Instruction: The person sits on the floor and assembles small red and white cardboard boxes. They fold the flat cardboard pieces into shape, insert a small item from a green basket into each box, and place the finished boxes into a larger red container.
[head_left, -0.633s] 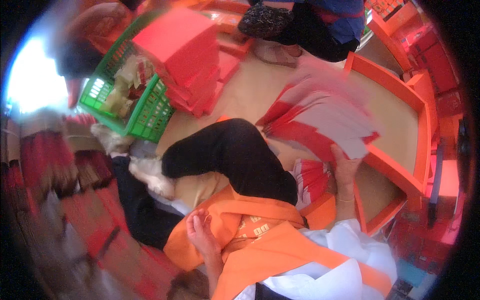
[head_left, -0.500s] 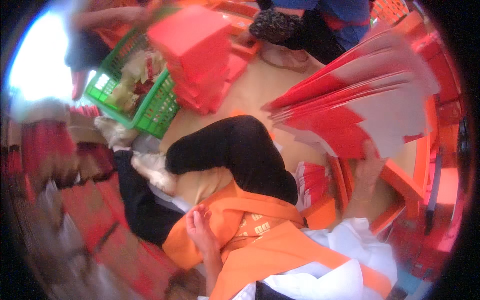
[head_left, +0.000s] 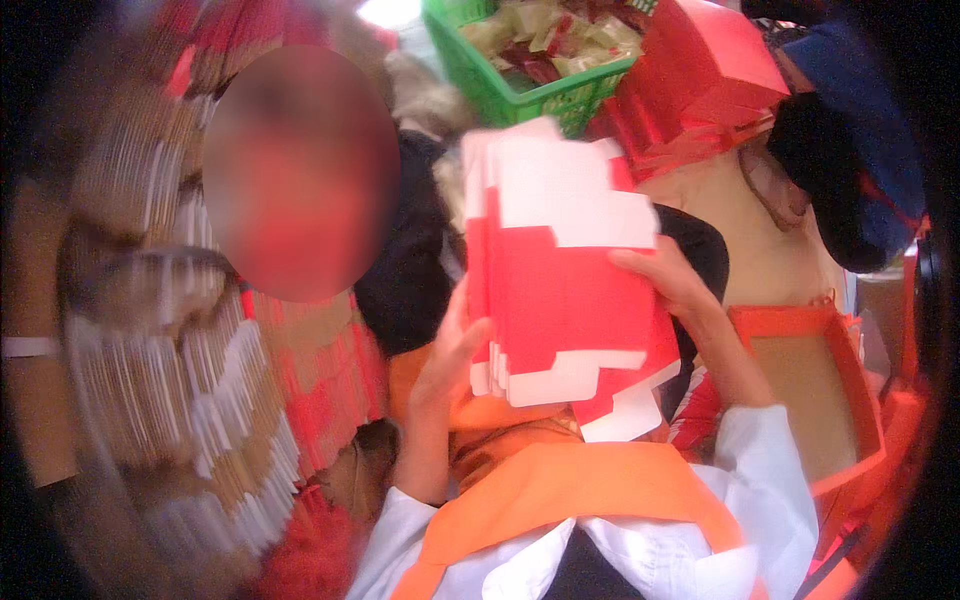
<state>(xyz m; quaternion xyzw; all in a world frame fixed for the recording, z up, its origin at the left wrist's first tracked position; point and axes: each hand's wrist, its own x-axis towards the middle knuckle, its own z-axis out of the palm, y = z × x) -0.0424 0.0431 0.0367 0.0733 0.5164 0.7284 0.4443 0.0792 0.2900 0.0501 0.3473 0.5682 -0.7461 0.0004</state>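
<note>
Between both hands, above the orange-aproned lap, a stack of flat red-and-white cartons (head_left: pixel 565 290) stands upright: left hand (head_left: pixel 450 355) presses its left edge, right hand (head_left: pixel 668 280) grasps its right edge. Behind, a green basket (head_left: pixel 500 90) holds wrapped packets (head_left: pixel 545 35).

matt card box blanks (head_left: pixel 570 290) (red, white), plastic basket (head_left: pixel 510 90)

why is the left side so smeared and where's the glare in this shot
Head view: the stacked cardboard at left is streaked by motion blur and bent by the fisheye rim; the red-and-white flat cartons held by the left hand and right hand are sharper; a blown-out bright patch sits at the top edge.
</note>
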